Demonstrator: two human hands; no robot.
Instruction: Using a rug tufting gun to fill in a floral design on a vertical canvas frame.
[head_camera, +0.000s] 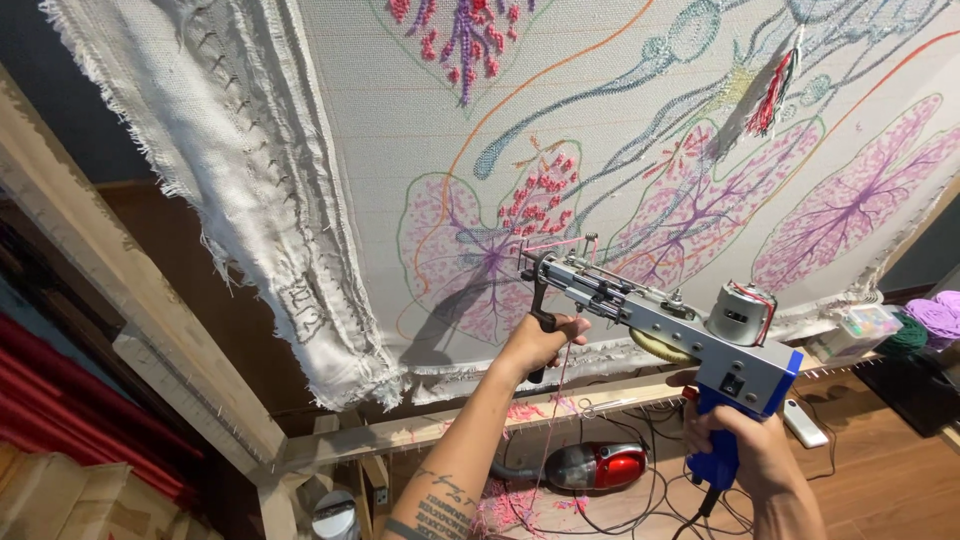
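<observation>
Left hand (545, 340) grips the black front handle; right hand (735, 440) clenches the blue grip of the metal tufting gun (660, 320), needle at the woven cloth (400, 130) near the wooden frame's (150, 340) lower edge.

left hand (545, 342) raised, fingers curled (forearm tattooed), right hand (738, 447) fisted

There is one view only, from a camera on the person's head; it sits close to the work, within arm's reach of the stretched cloth (400, 110), and faces it tilted, so the wooden frame (120, 300) runs slantwise; both forearms enter from the bottom edge; beneath the frame's lower bar the wooden floor (880, 470) shows, farther off; no second view shares the scene.
</observation>
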